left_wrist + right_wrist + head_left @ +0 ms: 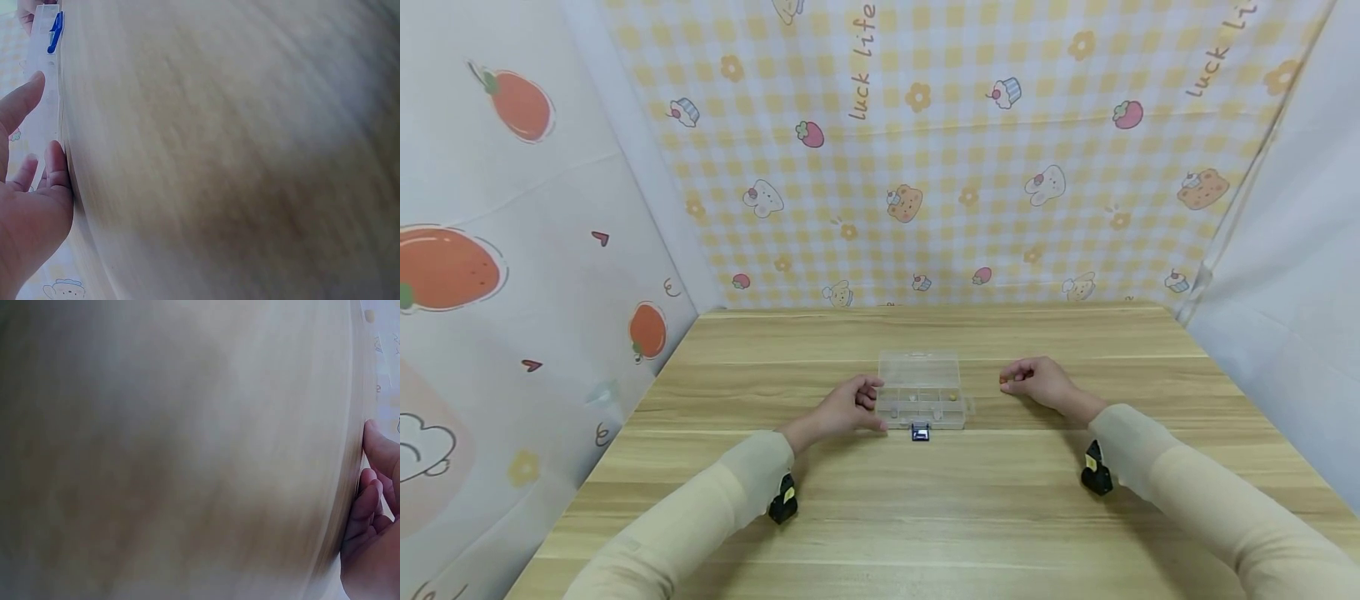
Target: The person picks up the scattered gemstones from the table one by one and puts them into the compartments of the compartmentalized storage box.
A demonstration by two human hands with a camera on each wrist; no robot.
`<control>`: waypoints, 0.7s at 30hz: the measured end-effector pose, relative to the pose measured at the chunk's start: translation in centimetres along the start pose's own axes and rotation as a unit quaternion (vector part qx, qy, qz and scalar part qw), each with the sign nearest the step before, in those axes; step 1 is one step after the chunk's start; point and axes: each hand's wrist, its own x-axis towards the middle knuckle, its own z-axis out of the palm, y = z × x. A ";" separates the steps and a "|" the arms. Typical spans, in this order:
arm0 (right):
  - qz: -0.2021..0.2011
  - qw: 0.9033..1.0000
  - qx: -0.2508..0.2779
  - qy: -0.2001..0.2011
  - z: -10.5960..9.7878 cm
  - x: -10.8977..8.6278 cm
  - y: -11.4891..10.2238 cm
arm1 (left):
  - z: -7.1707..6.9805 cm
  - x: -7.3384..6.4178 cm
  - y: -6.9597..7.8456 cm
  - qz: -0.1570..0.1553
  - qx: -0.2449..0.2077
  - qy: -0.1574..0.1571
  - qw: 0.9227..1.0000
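A clear plastic compartment box (920, 406) lies on the table with its lid (919, 369) raised at the back. Small pieces sit in some compartments, among them a yellowish one (952, 397); their kind is too small to tell. At the box's left end is my left hand (844, 407), thumb and fingers spread apart and relaxed, the tips at or close to its side. To the right of the box, my right hand (1041, 384) pinches a small orange piece (1003, 381) between thumb and fingertips, low over the table. In the right wrist view that piece is hidden.
A blue latch (921, 432) sticks out at the box's front, also showing in the left wrist view. The wooden table (917, 517) reaches back to a checked curtain (917, 167), with further cloth at both sides. Each wrist wears a black camera (783, 500).
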 end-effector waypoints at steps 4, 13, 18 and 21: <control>0.004 1.000 -0.011 0.004 0.1 -0.1 -0.1 | 0.0 0.0 0.0 -0.001 0.003 0.002 1.000; 0.007 1.000 -0.013 0.006 0.2 -0.2 -0.3 | 0.0 -0.1 0.0 -0.009 0.004 0.006 1.000; 0.002 1.000 -0.019 0.002 0.2 -0.2 -0.4 | 0.0 0.0 0.0 -0.014 0.002 0.007 1.000; -0.001 1.000 -0.020 -0.002 0.1 -0.3 -0.5 | 0.0 0.0 -0.1 -0.015 0.001 0.008 1.000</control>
